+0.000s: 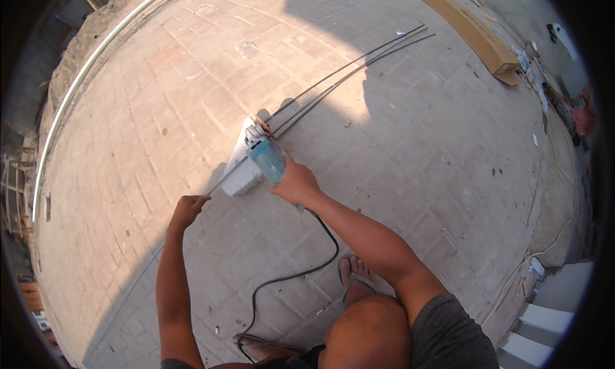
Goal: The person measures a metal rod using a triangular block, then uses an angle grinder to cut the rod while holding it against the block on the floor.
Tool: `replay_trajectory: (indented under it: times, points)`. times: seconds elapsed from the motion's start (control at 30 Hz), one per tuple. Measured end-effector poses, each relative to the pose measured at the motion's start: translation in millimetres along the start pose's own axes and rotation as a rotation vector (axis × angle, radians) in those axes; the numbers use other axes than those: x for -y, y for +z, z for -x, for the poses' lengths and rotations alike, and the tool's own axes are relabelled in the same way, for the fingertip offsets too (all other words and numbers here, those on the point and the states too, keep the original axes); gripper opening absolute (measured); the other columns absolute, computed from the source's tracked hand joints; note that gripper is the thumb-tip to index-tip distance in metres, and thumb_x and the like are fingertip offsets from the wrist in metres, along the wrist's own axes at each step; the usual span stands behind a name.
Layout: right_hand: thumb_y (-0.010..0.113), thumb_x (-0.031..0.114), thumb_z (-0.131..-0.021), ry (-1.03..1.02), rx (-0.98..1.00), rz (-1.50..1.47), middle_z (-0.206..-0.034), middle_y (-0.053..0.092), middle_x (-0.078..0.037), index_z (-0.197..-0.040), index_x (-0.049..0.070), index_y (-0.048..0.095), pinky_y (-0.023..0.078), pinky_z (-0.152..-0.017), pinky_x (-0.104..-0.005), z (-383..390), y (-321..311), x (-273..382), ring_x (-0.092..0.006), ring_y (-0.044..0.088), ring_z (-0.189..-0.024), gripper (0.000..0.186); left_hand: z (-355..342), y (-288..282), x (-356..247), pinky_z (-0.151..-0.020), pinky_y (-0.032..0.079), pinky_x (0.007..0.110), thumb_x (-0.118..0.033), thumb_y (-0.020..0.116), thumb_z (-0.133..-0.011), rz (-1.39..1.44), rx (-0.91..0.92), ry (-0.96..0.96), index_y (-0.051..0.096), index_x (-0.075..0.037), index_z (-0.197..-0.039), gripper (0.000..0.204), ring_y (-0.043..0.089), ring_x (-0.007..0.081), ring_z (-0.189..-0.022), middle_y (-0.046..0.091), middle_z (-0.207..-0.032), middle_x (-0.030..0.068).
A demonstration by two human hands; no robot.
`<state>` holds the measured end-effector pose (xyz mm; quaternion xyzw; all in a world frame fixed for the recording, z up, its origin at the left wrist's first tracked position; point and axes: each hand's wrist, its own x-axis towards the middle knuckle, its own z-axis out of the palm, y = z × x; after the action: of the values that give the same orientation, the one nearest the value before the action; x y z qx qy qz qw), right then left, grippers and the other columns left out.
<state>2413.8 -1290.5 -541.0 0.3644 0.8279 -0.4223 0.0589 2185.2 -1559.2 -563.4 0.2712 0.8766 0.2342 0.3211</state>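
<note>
My right hand (293, 180) grips a teal angle grinder (266, 156), its metal head and disc over a whitish block (242, 180) lying on the paving. My left hand (191, 207) is closed on a thin dark metal rod (221, 180), which runs across the block beneath the grinder. Several long thin rods (359, 65) extend beyond the grinder toward the upper right; where exactly they meet the disc is too small to tell. A black power cord (330, 234) hangs from the grinder and winds down past my feet.
A sandaled foot (352, 273) and bent knee (366, 334) are below. A long white pipe (70, 90) lies at left, with rubble beyond. A long cardboard box (471, 32) lies upper right. A pale cable (557, 231) and white steps (538, 324) edge the right side.
</note>
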Motion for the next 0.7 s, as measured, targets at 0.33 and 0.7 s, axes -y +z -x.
replay_trajectory:
  times: [0.33,0.7]
  points:
    - [0.077,0.031,-0.073,0.026,0.054,0.027,-0.118,0.066,-0.024,-0.133,-0.003,0.048,0.053,-0.095,-0.0440,0.1,-6.6,3.7,-0.0374,0.065,-0.112,0.075,0.5,0.0,-1.1,-0.056,0.039,0.028,-0.045,0.060,-0.098,-0.011,0.002,-0.020,0.077,-0.011,-0.111,0.040,0.040,0.0085,-0.059,0.043,-0.064,-0.0034]
    - [0.075,0.027,-0.071,-0.007,0.046,0.006,-0.115,0.067,-0.024,-0.126,-0.004,0.051,0.054,-0.093,-0.0440,-3.4,-9.3,3.3,-0.0383,0.066,-0.109,0.067,-2.8,3.9,5.6,-0.058,0.041,0.028,-0.046,0.061,-0.098,0.010,-0.020,0.044,0.078,-0.012,-0.109,0.040,0.043,0.0095,-0.061,0.047,-0.064,-0.0021]
